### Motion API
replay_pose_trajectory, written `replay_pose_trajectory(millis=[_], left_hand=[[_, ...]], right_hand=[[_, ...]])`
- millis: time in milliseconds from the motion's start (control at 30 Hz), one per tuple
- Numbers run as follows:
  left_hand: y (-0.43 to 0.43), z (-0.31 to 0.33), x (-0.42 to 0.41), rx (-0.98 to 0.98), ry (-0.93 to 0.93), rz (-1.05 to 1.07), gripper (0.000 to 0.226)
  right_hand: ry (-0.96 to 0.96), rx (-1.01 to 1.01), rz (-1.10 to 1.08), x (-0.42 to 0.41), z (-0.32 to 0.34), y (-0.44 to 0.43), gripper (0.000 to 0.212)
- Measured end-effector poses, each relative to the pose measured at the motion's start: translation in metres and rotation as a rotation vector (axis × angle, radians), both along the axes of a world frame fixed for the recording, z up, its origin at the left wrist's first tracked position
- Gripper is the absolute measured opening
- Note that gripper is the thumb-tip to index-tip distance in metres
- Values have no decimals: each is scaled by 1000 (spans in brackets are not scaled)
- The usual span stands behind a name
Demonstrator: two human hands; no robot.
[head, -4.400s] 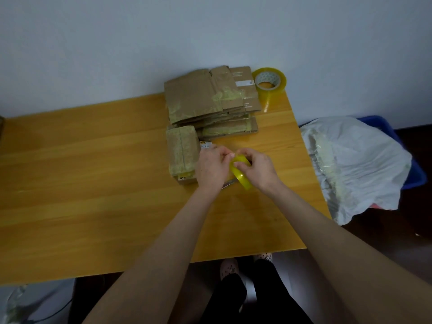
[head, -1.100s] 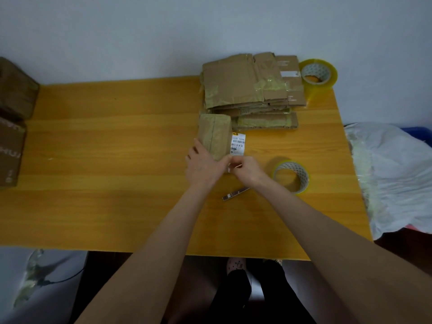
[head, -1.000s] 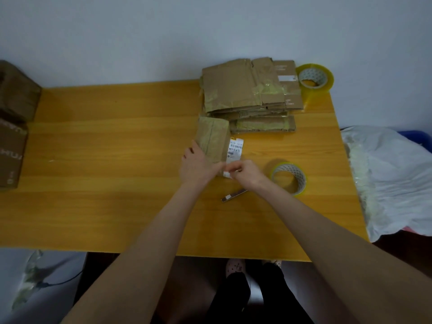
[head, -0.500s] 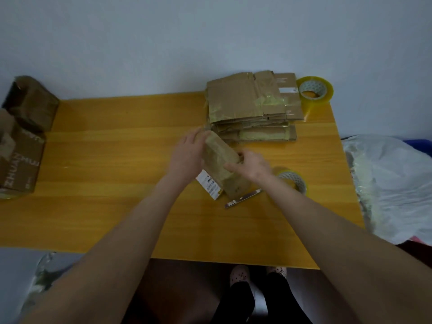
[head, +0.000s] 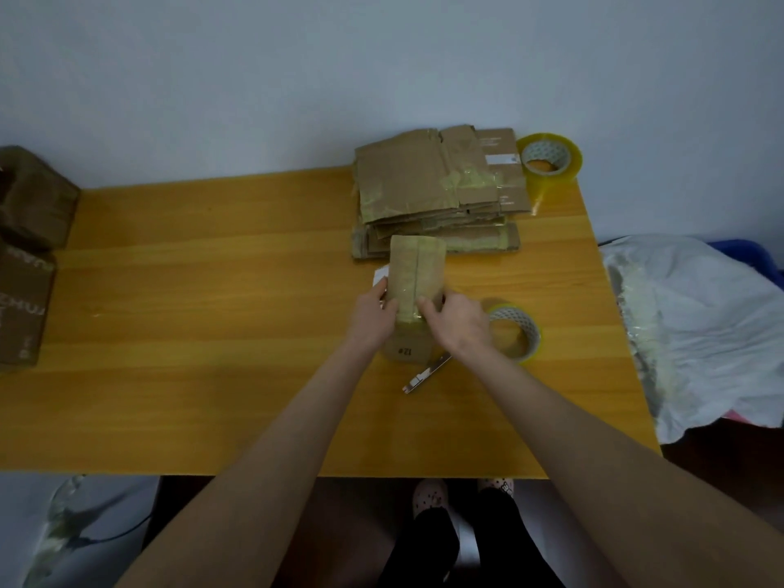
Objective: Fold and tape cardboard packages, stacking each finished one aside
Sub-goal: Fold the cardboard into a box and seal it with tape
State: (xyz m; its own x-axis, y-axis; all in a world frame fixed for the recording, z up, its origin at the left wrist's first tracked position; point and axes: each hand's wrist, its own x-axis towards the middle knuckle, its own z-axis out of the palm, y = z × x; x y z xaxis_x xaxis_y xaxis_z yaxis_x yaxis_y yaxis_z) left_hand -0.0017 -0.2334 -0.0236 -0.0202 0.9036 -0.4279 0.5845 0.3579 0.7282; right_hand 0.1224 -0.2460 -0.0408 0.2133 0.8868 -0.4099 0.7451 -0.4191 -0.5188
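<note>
A small taped cardboard box sits on the yellow wooden table, its taped seam facing up and "12#" printed on its near end. My left hand grips its left side. My right hand grips its right side, fingers on the taped top. A roll of clear tape lies flat just right of my right hand. A small metal cutter lies below the box.
A stack of flattened cardboard pieces lies behind the box, with a second tape roll at the table's far right corner. Brown boxes sit at the left edge. A white plastic sheet covers a bin to the right.
The tape roll left my hands and now lies on the table. Both hands turned the box around, so its seam faces up and its label is now at the left.
</note>
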Motion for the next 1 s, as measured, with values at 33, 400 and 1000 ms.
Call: replay_pose_trajectory(millis=[33,400,1000], left_hand=[[1,-1,2,15,-15,-33,52],[-7,-24,17,175,390,-197,70],[-8,-23,57,261,396,-345,61]], right_hand=[[-12,12,-9,1,1,1,49],[-15,56,14,51,8,-2,35],[-94,88,-13,126,0,-45,34]])
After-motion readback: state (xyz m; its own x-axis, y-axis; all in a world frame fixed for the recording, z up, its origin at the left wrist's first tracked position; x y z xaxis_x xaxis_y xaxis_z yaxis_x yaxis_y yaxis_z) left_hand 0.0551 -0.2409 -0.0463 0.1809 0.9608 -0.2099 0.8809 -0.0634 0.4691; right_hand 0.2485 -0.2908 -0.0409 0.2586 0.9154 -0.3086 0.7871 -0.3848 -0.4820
